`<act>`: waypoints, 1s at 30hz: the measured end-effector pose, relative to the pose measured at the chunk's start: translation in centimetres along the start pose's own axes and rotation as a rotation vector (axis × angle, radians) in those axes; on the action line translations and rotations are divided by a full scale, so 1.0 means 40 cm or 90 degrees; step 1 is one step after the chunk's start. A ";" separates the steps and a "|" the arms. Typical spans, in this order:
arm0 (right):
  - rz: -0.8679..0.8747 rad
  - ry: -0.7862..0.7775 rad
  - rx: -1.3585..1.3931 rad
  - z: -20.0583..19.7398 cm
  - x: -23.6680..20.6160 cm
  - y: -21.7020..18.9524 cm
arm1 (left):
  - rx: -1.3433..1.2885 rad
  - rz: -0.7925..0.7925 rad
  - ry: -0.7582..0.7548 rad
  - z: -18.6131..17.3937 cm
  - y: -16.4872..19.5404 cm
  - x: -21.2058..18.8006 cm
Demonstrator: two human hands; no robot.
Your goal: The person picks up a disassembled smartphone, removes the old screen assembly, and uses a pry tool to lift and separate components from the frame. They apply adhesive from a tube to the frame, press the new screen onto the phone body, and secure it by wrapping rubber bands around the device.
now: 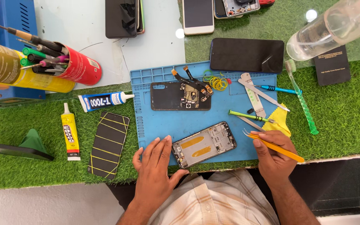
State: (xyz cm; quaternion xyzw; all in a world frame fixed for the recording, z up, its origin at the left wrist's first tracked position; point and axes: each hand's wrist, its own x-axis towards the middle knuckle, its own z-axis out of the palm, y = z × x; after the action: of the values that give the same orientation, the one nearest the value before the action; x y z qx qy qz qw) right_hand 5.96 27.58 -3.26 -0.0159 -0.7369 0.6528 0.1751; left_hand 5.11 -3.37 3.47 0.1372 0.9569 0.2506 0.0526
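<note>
Head view, looking down on both forearms entering from the bottom edge.

Left hand (154, 166): palm down, flat, fingers (157, 146) extended and close together, pointing away from the body. Thumb splayed out to the right side. Wrist straight, forearm bare, angled up and slightly inward. Nothing is gripped.

Right hand (271, 156): curled into a loose fist, back of hand facing up. Thumb and forefinger pinched in a pen-like hold. Remaining fingers folded under the palm. Wrist slightly flexed, forearm bare, rising from lower right.

The hands are well apart, at roughly equal height in frame.
</note>
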 end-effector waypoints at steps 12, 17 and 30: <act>0.010 0.025 0.167 -0.010 0.023 0.031 | -0.131 0.151 0.137 0.010 0.016 -0.048; -0.010 0.012 0.204 -0.029 0.015 0.056 | -0.253 0.299 0.161 0.026 0.013 -0.064; 0.306 -0.285 -0.243 -0.049 0.027 -0.040 | -0.318 0.302 0.120 0.060 0.002 -0.100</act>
State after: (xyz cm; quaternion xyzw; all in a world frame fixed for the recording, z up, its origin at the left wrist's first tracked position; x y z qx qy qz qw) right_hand 5.83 29.50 -1.28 -0.0776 -0.8405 0.5134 -0.1547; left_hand 9.35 -3.31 1.54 0.3150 0.8080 0.4938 -0.0641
